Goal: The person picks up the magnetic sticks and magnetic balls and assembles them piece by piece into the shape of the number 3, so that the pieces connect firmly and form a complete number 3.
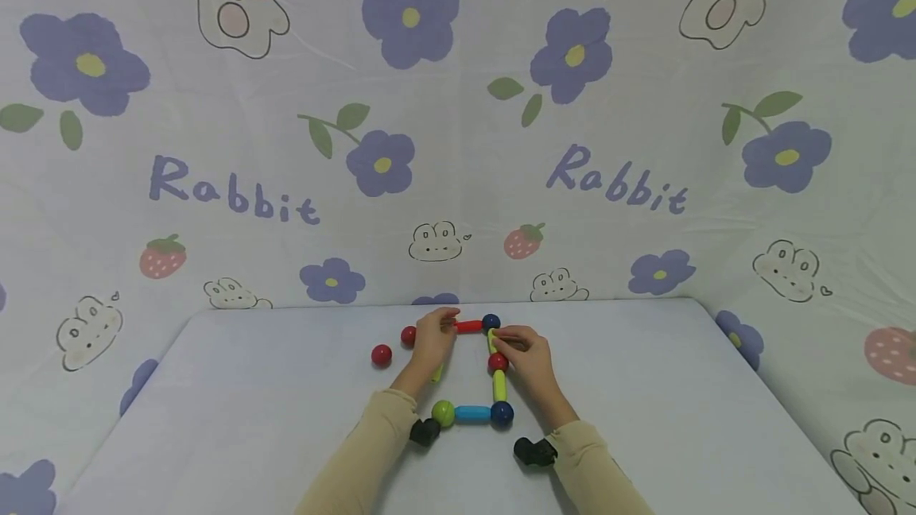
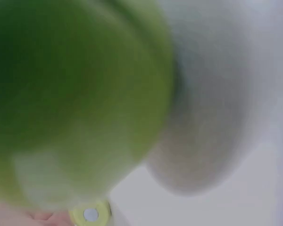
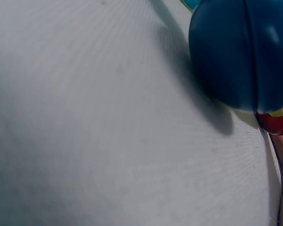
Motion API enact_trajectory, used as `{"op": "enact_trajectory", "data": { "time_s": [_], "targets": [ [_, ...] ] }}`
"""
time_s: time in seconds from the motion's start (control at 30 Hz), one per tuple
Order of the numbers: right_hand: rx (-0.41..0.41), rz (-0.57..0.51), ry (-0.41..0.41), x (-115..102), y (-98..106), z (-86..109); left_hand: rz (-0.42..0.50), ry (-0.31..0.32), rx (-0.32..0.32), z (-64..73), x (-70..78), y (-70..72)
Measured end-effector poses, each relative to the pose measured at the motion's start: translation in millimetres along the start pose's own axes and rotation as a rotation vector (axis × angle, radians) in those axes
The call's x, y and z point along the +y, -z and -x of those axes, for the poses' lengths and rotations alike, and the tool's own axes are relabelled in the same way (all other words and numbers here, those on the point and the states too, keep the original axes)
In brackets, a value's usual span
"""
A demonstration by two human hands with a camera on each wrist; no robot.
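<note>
My left hand (image 1: 432,340) reaches to the near-left end of a red rod (image 1: 469,327), its fingertips gripping that end; what lies under the palm is hidden. My right hand (image 1: 528,354) pinches the upper yellow-green rod (image 1: 491,342), which runs between a dark blue ball (image 1: 490,322) and a red ball (image 1: 498,362). From that red ball a second yellow-green rod (image 1: 499,386) leads to the front dark blue ball (image 1: 502,414), also large in the right wrist view. A light blue rod (image 1: 472,414) joins it to a green ball (image 1: 443,413). Another yellow-green rod (image 1: 437,373) shows below the left hand.
Two loose red balls lie left of the left hand, one nearer (image 1: 382,355) and one farther (image 1: 409,336). The white table (image 1: 250,420) ends at a patterned cloth backdrop (image 1: 458,118). Black wrist cameras (image 1: 535,452) sit close to the front balls.
</note>
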State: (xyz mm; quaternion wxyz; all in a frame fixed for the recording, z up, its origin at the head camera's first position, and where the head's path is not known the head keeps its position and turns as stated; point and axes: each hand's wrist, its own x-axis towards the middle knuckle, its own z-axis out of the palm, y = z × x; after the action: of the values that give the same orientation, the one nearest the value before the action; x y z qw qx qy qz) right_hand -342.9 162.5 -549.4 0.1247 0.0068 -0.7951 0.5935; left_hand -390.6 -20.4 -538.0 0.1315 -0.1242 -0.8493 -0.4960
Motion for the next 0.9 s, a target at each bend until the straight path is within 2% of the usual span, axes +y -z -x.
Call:
{"op": "enact_trajectory", "data": {
  "time_s": [0.13,0.17,0.2,0.33,0.5,0.77,0.9],
  "targets": [
    [-0.002,0.016,0.003,-1.7,0.3,1.6,0.031,-0.043,0.045,-0.2,0.6,2.6],
    [0.0,0.014,0.008,-1.7,0.5,1.6,0.029,-0.016,0.043,1.9,8.9,6.6],
    [0.001,0.012,0.012,-1.6,0.5,1.4,0.035,-0.006,0.046,2.2,10.2,8.0],
    [-0.009,0.008,0.029,-0.3,0.8,0.3,0.025,-0.027,0.091,3.7,13.8,13.6],
    [-0.052,0.021,0.043,-1.8,0.8,0.2,-0.002,-0.03,0.146,6.6,10.4,20.0],
    [-0.119,-0.001,0.077,-26.0,5.3,9.4,0.055,-0.031,0.214,13.2,6.1,32.0],
    [-0.127,0.038,0.085,-17.3,2.1,5.4,0.06,-0.025,0.236,16.7,5.6,37.1]
  ]
}}
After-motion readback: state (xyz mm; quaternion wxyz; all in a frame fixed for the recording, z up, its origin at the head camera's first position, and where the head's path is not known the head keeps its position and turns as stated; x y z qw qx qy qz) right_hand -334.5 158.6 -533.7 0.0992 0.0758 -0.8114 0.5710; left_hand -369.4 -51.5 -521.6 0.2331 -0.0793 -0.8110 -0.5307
